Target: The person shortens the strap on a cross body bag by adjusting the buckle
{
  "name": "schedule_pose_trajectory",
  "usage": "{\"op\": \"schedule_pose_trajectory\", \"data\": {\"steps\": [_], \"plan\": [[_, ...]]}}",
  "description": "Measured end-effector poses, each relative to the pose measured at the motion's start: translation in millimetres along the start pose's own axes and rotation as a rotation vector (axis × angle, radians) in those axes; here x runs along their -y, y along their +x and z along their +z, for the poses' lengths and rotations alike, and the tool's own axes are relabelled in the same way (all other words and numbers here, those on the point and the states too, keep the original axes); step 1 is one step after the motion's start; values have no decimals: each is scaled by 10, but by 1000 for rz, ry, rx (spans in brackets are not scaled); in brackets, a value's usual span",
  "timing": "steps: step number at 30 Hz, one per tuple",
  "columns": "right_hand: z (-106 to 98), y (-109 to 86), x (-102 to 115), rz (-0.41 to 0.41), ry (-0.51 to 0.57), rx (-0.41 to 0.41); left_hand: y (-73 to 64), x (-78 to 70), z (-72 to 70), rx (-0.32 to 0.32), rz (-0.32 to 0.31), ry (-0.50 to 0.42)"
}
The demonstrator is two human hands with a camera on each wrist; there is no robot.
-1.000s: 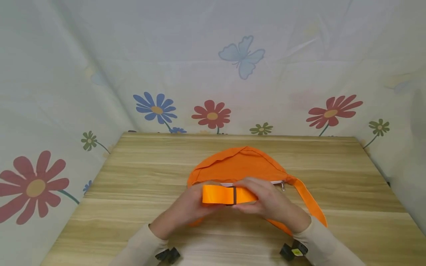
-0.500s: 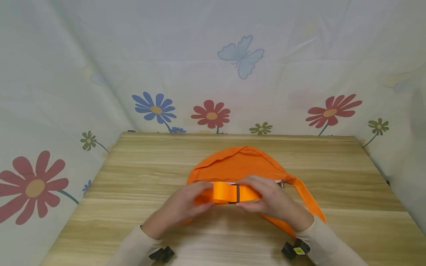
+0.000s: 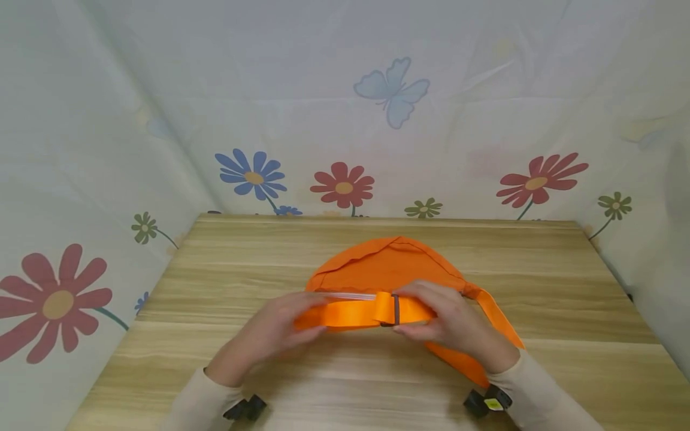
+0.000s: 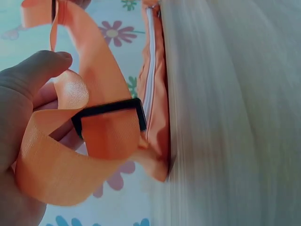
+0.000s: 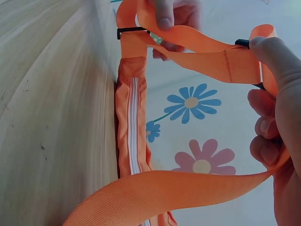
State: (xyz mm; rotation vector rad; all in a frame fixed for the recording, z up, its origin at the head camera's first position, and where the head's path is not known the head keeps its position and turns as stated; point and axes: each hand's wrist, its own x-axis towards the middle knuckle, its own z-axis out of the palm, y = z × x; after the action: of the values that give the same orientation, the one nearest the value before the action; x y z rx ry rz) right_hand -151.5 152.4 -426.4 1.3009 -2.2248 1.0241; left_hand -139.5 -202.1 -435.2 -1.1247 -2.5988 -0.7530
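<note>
An orange half-moon waist bag lies on the table, its zip toward me. Above its near edge, an orange webbing strap stretches between both hands. My left hand holds the strap between thumb and fingers; beside it, in the left wrist view, the strap passes through a black rectangular ring at the bag's end. My right hand pinches the strap at a black slider buckle. A short strap loop sticks out at the slider. Another strap length runs from the right hand back toward the bag.
The wood-grain table ends at a pale curtain printed with flowers and a butterfly. Black devices sit at both wrists, near the sleeve cuffs.
My left hand has moved left along the strap, drawing a longer stretch of it taut. The loop at the slider has shrunk. The right hand and slider have shifted slightly right.
</note>
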Motion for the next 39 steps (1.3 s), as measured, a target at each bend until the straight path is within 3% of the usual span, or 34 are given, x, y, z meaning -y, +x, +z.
{"op": "schedule_pose_trajectory", "data": {"steps": [11, 22, 32, 39], "plan": [[-52, -11, -50, -50, 21, -59, -126, 116, -175, -15, -7, 56], [-88, -26, -60, -46, 60, -78, -205, 186, -271, 73, -80, 25], [-96, -38, -95, -67, 64, -122, -298, 272, -344, 70, -54, 33], [-114, -47, -105, -44, 78, -101, -316, 287, -363, 131, -105, 15]]}}
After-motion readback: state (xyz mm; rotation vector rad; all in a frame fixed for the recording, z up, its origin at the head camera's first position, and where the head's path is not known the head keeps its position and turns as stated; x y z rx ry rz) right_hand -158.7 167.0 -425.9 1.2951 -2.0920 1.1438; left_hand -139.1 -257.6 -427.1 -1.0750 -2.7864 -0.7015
